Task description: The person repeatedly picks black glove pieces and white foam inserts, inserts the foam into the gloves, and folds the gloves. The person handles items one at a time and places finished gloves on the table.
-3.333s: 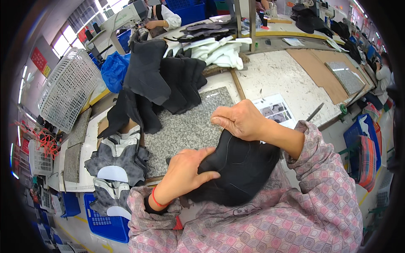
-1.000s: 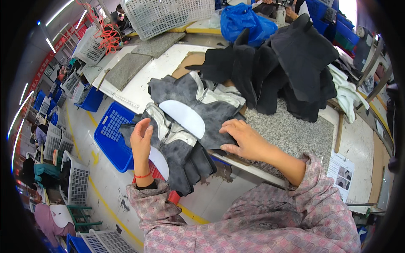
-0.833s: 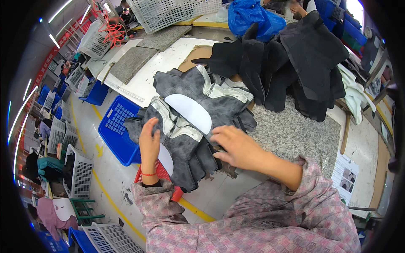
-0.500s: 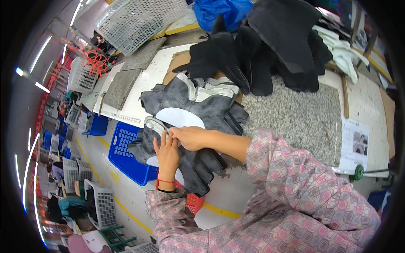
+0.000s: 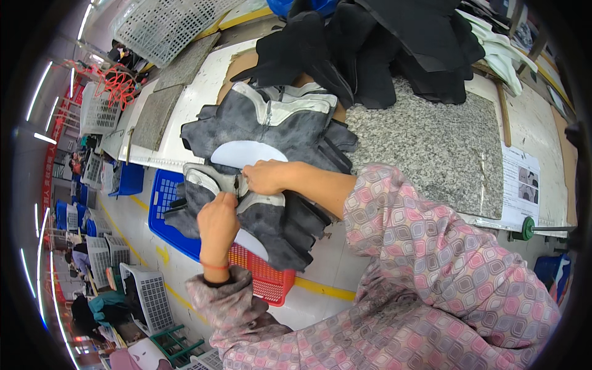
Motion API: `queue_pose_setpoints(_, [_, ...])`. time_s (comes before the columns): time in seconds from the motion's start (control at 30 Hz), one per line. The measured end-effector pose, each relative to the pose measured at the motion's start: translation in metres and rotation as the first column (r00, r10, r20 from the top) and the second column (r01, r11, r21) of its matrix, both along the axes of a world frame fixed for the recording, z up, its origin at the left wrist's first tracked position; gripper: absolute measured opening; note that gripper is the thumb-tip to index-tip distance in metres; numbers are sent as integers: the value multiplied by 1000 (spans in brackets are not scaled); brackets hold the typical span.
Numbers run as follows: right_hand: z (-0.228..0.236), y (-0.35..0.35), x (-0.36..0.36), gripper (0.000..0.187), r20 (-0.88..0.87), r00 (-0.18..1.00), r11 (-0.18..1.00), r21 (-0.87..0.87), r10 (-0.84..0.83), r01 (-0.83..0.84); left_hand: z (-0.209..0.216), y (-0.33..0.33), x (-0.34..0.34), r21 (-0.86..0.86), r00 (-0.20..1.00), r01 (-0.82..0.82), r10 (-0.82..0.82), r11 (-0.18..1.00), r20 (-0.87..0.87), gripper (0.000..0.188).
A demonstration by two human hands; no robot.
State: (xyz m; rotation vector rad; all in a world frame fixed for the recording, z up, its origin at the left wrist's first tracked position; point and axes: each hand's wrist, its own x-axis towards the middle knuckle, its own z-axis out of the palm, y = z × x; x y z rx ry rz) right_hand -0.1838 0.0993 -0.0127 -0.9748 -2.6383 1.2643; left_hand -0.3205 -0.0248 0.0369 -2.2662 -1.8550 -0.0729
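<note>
A grey, suede-like shoe upper [image 5: 265, 217] with pale lining hangs over the table's near edge between my hands. My left hand [image 5: 217, 223] is closed on its edge, fingers curled down. Close by on the far side, my right hand [image 5: 266, 177] pinches the same upper near its middle seam. Just beyond lies a stack of similar grey uppers [image 5: 302, 139] with whitish linings, and a white oval patch [image 5: 248, 153] shows on it. My fingertips are partly hidden by the hands themselves.
A speckled stone slab [image 5: 425, 154] lies to the right, with a heap of black pieces [image 5: 394, 55] behind it. Below the table edge stand a blue basket [image 5: 161, 213] and a red basket [image 5: 271, 283]. A printed sheet [image 5: 521, 185] rests at far right.
My hands were together at the upper's edge; now they are apart, the left lower and curled. The upper's pale lining shows more. The whole view has shifted slightly.
</note>
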Motion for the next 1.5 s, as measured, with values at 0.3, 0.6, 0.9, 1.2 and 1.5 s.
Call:
queue_pose_setpoints(0.3, [-9, -1, 8, 37, -49, 998, 991, 128, 37, -30, 78, -197, 3, 143, 926, -326, 285, 934, 248, 15])
queue_pose_setpoints(0.6, [-16, -64, -13, 34, 332, 939, 600, 734, 92, -319, -1, -277, -19, 490, 663, -701, 222, 518, 715, 11])
queue_pose_setpoints(0.9, [57, -77, 33, 42, -846, 464, 921, 364, 263, 141, -22, -154, 47, 328, 588, -460, 6, 825, 809, 15])
queue_pose_setpoints(1.2, [82, -98, 269, 80, -845, 412, 885, -437, -342, -159, -20, -59, 168, 228, 435, 67, -234, 971, 870, 19])
queue_pose_setpoints(1.5, [-22, -276, 466, 28, -442, -339, 413, -897, -831, 158, -42, 0, 225, 18, 269, 76, -38, 997, 962, 24])
